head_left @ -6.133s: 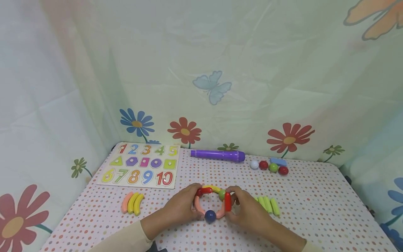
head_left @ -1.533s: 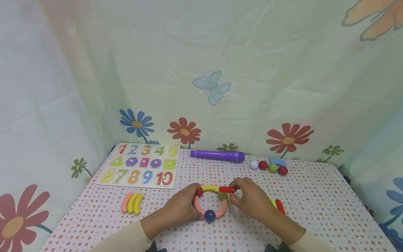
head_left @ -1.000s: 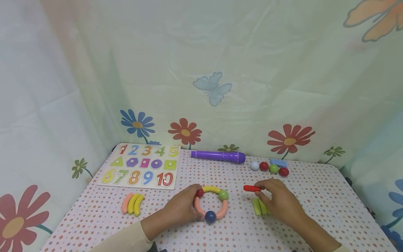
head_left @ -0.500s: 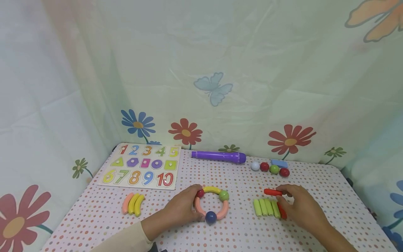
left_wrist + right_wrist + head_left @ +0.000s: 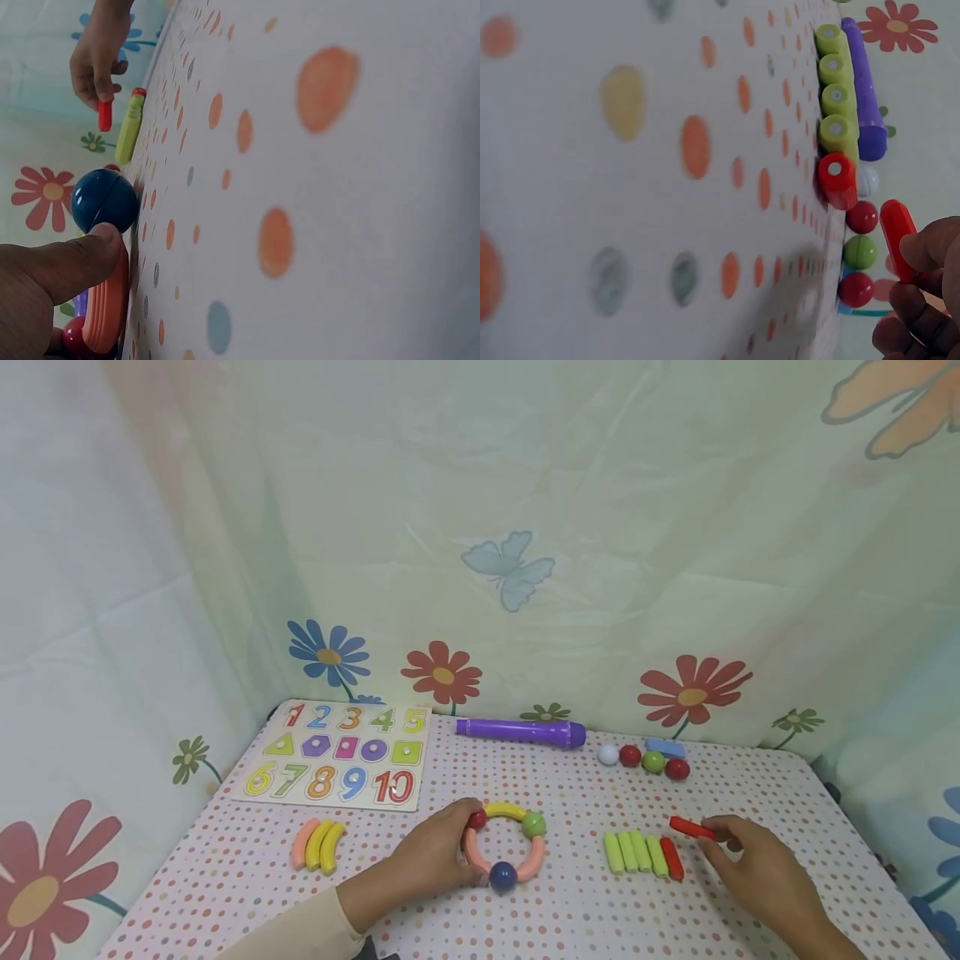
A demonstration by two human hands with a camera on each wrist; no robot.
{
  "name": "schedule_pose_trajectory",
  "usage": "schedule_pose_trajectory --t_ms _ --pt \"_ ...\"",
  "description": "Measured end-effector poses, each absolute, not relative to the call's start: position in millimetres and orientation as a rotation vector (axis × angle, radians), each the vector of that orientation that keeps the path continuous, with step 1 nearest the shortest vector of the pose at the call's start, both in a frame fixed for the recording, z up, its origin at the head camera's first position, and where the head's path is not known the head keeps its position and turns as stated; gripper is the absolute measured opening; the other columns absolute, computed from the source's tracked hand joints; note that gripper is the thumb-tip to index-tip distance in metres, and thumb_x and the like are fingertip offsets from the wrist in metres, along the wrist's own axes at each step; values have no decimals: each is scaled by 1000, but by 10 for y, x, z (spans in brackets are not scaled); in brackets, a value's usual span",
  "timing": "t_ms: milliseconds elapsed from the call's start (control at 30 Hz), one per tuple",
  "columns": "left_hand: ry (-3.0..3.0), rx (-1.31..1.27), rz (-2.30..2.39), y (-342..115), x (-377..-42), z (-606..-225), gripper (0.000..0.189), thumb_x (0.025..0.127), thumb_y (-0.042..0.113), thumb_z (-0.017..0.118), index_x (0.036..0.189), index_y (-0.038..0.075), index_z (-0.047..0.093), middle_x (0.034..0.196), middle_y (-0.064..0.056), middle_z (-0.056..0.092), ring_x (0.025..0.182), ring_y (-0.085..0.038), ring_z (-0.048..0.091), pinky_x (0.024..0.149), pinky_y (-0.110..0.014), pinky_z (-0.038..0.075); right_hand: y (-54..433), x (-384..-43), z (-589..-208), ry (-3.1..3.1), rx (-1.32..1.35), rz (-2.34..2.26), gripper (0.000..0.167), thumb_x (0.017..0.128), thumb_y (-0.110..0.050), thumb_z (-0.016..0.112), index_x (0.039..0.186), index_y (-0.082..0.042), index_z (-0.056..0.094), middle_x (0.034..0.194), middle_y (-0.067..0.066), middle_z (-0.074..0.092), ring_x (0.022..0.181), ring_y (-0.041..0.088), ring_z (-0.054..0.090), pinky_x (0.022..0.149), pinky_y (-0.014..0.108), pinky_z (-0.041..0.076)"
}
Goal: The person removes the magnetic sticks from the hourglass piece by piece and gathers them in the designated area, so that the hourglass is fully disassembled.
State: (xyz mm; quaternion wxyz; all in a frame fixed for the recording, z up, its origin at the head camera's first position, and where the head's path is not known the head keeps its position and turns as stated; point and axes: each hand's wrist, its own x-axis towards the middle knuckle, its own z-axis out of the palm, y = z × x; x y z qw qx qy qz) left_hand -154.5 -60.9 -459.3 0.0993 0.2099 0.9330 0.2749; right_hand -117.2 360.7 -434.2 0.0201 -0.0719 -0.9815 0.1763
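A ring of curved magnetic sticks and balls [image 5: 533,860] lies on the table, with salmon and yellow sticks joined by red, green and blue balls. My left hand [image 5: 431,852] holds its left side, the thumb beside the blue ball [image 5: 105,201] and the fingertips at the red one. Over on the right, my right hand [image 5: 765,868] pinches a straight red magnetic stick [image 5: 691,827] between thumb and fingers, raised off the table. Just left of it lie several light green sticks [image 5: 637,852] in a row, ending in another red stick [image 5: 672,859].
At the back left is a number and shape puzzle board [image 5: 330,756]. A purple toy microphone [image 5: 521,732] lies along the back. Right of it are several balls [image 5: 631,756] and a blue block [image 5: 665,748]. Curved yellow and salmon sticks [image 5: 318,846] lie at left.
From the ring's top right, my right hand has carried the red stick rightwards, past the green row. Another red stick, earlier at the ring, now lies in that row. My left hand stays on the ring.
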Motion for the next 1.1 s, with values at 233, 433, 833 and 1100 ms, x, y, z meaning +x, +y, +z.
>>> schedule_pose_trajectory --t_ms 233,433,833,1100 --pt "2752 610 808 -608 -1544 -4584 98 74 47 91 152 13 43 148 -4 53 137 -23 49 108 -43 45 3681 -1150 -4413 -3104 -425 619 44 92 -20 75 121 10 61 105 26 65 90 37 61 75 58 53" --pt "2755 617 791 -610 -1526 -4561 98 74 49 91 152 14 43 149 -4 52 138 -22 49 109 -43 45 3737 -1130 -4506 -3162 -481 648 42 96 -22 72 120 10 61 94 18 65 81 29 58 70 50 53" --pt "2757 613 807 -608 -1542 -4586 99 73 47 91 153 14 43 149 -4 53 137 -24 50 108 -44 46 3639 -1126 -4584 -3302 -382 693 54 93 -26 76 128 10 56 88 5 62 76 21 55 68 43 55" --pt "2754 617 811 -614 -1556 -4603 99 73 47 92 152 13 43 149 -4 53 137 -23 50 108 -44 46 3579 -1132 -4569 -3327 -302 677 60 92 -31 77 131 9 55 91 4 65 78 19 58 72 47 56"
